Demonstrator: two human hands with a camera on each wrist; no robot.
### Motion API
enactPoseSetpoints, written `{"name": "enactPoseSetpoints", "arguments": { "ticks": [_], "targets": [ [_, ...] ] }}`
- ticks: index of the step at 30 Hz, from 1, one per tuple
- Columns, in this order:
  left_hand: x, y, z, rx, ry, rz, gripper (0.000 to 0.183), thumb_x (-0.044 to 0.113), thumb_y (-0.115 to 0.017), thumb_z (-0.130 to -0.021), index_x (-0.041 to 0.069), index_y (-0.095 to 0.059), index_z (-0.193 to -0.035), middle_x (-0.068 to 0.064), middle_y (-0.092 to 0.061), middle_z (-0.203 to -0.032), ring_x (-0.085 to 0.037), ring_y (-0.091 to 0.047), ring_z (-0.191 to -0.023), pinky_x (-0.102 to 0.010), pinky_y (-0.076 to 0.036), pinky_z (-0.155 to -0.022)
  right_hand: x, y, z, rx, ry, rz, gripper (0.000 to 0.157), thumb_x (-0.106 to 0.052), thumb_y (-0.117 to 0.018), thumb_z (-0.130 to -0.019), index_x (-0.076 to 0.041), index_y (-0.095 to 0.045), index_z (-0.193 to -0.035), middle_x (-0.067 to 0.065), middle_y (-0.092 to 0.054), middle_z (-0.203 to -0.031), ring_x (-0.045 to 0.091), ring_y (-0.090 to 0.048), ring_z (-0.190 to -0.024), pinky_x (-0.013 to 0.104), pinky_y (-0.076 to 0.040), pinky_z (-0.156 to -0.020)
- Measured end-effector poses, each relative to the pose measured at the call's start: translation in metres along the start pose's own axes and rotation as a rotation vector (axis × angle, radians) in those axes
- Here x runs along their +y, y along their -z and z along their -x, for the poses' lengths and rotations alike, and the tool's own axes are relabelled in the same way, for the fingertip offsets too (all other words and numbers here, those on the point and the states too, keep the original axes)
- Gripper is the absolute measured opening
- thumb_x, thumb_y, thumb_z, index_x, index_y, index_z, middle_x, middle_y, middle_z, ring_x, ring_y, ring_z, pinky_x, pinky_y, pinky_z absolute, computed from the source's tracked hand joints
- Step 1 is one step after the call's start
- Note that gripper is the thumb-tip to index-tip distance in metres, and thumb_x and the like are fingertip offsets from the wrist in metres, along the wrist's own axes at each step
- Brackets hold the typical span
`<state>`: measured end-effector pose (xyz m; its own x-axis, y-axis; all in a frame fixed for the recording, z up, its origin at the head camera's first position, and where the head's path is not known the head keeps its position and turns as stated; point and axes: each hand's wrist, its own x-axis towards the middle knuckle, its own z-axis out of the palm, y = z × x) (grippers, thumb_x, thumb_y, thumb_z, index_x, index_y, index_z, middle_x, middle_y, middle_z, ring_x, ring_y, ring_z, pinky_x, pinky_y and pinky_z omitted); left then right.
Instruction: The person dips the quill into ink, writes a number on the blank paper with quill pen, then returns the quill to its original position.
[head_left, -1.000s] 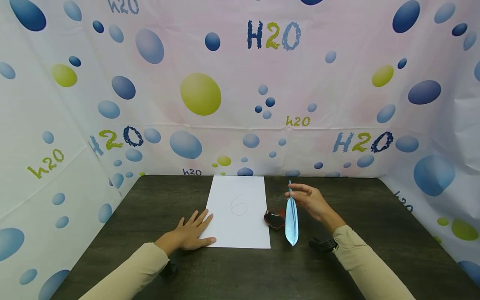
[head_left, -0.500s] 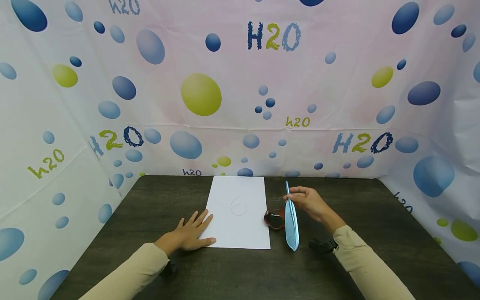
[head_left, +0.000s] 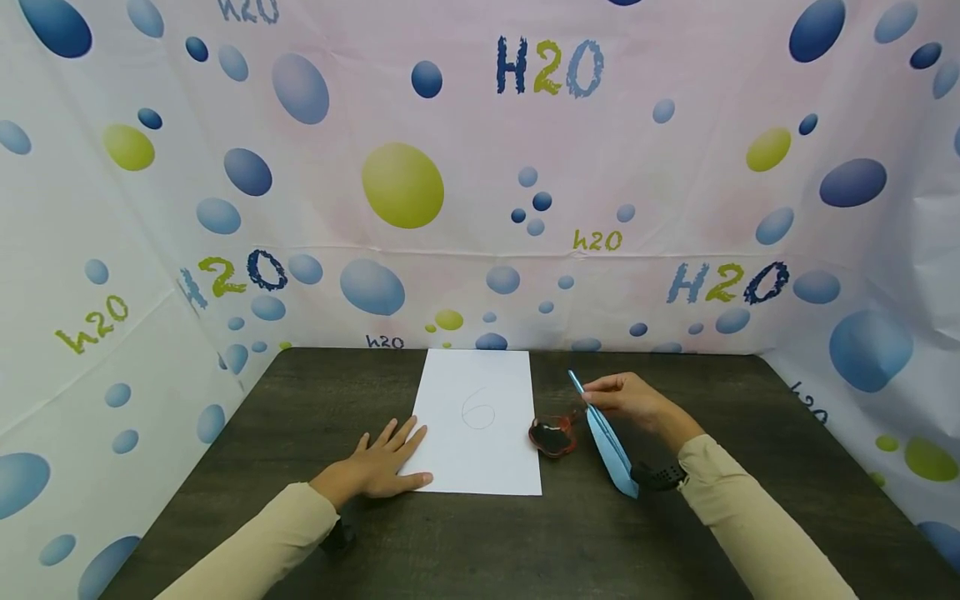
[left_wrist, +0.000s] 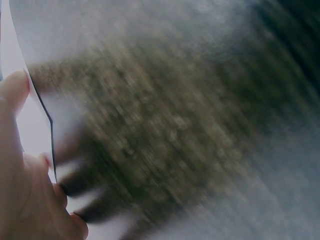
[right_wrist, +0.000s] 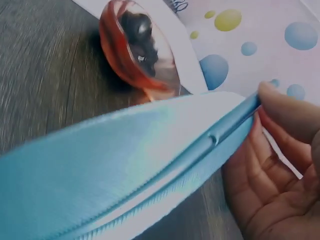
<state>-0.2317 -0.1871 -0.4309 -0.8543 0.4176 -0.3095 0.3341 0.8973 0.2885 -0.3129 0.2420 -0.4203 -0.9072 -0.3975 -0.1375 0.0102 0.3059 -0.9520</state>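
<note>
A white sheet of paper (head_left: 480,471) lies on the table with a thin-lined 6 drawn on it. My left hand (head_left: 378,468) rests with spread fingers on its left edge, and the left wrist view shows fingers (left_wrist: 15,92) along that edge. In my right hand (head_left: 641,407), thumb and fingers pinch the narrow shaft of a light blue feather-shaped quill pen (head_left: 613,450). Its thin end points up and left, while the broad vane (right_wrist: 110,160) slants down toward me. Left of the quill, beside the paper's right edge, sits a small glossy red thing with a dark middle (head_left: 552,437).
The dark wooden table (head_left: 480,550) meets a white backdrop (head_left: 480,125) printed with blue and green dots and lettering at its far edge. The same cloth runs along both sides. A black wrist device (head_left: 658,477) sits under my right sleeve, close to the quill's vane.
The quill has tilted, its vane end swinging right and its thin end a little left. My right hand has shifted slightly right, and the red thing shows more fully. My left hand stays put.
</note>
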Motion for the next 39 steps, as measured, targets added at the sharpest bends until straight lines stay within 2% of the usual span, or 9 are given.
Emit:
{"name": "enactPoseSetpoints", "arguments": {
  "ticks": [5, 11, 15, 21, 24, 32, 36, 39],
  "targets": [
    [0.001, 0.0, 0.0, 0.014, 0.006, 0.002, 0.084, 0.062, -0.047, -0.092, 0.013, -0.018, -0.155, -0.012, -0.007, -0.161, -0.041, -0.005, -0.146, -0.07, -0.005, -0.107, 0.0, 0.001, -0.001, -0.044, -0.023, 0.132, 0.039, -0.016, -0.066, -0.092, 0.012, -0.061, -0.119, 0.014, -0.068, -0.107, 0.015, -0.064, -0.09, 0.036, -0.055, -0.082],
    [0.001, 0.0, 0.0, 0.018, 0.012, -0.022, 0.084, 0.061, -0.047, -0.092, 0.013, -0.018, -0.155, -0.012, -0.007, -0.161, -0.04, -0.006, -0.146, -0.07, -0.008, -0.107, 0.0, -0.002, -0.001, -0.11, 0.007, 0.252, 0.027, -0.01, -0.066, -0.09, 0.011, -0.068, -0.107, 0.01, -0.07, -0.09, 0.012, -0.061, -0.075, 0.032, -0.055, -0.069],
    [0.003, 0.002, 0.001, 0.017, 0.013, -0.023, 0.084, 0.061, -0.048, -0.092, 0.013, -0.018, -0.155, -0.012, -0.007, -0.161, -0.04, -0.006, -0.146, -0.07, -0.008, -0.107, 0.002, -0.004, -0.002, -0.13, 0.005, 0.282, 0.023, -0.008, -0.066, -0.09, 0.01, -0.07, -0.103, 0.002, -0.065, -0.074, 0.011, -0.052, -0.061, 0.028, -0.049, -0.059],
    [0.003, 0.002, 0.001, 0.014, 0.006, -0.018, 0.084, 0.06, -0.048, -0.093, 0.012, -0.017, -0.155, -0.013, -0.006, -0.161, -0.041, -0.006, -0.146, -0.07, -0.008, -0.107, 0.002, -0.008, -0.001, -0.135, -0.003, 0.293, 0.022, -0.006, -0.066, -0.089, 0.012, -0.07, -0.101, -0.001, -0.061, -0.066, 0.008, -0.045, -0.052, 0.026, -0.044, -0.055],
    [0.003, 0.001, 0.001, 0.015, 0.005, -0.018, 0.084, 0.06, -0.047, -0.093, 0.012, -0.017, -0.155, -0.013, -0.006, -0.161, -0.041, -0.006, -0.146, -0.07, -0.007, -0.107, 0.002, -0.009, -0.001, -0.127, -0.002, 0.308, 0.022, -0.006, -0.067, -0.088, 0.012, -0.07, -0.1, -0.001, -0.063, -0.067, 0.008, -0.047, -0.054, 0.027, -0.045, -0.056],
    [0.003, 0.002, 0.002, 0.015, 0.007, -0.012, 0.084, 0.059, -0.048, -0.093, 0.012, -0.017, -0.155, -0.013, -0.005, -0.161, -0.041, -0.005, -0.146, -0.07, -0.007, -0.107, 0.004, -0.01, -0.003, -0.105, -0.042, 0.316, 0.021, -0.008, -0.068, -0.089, 0.009, -0.071, -0.101, 0.008, -0.071, -0.087, 0.011, -0.062, -0.071, 0.032, -0.055, -0.067],
    [0.002, 0.0, 0.001, 0.016, 0.01, -0.014, 0.084, 0.059, -0.047, -0.093, 0.012, -0.016, -0.155, -0.012, -0.005, -0.161, -0.041, -0.005, -0.146, -0.07, -0.006, -0.107, 0.004, -0.011, -0.003, -0.098, -0.055, 0.309, 0.021, -0.01, -0.066, -0.09, 0.007, -0.072, -0.1, 0.006, -0.071, -0.088, 0.013, -0.064, -0.075, 0.033, -0.056, -0.071],
    [0.0, -0.002, 0.001, 0.016, 0.011, -0.01, 0.083, 0.06, -0.045, -0.094, 0.012, -0.016, -0.155, -0.012, -0.005, -0.161, -0.041, -0.005, -0.146, -0.07, -0.006, -0.107, 0.004, -0.011, -0.003, -0.101, -0.055, 0.307, 0.02, -0.01, -0.065, -0.091, 0.006, -0.073, -0.099, 0.002, -0.069, -0.081, 0.011, -0.059, -0.068, 0.031, -0.054, -0.066]
  ]
}}
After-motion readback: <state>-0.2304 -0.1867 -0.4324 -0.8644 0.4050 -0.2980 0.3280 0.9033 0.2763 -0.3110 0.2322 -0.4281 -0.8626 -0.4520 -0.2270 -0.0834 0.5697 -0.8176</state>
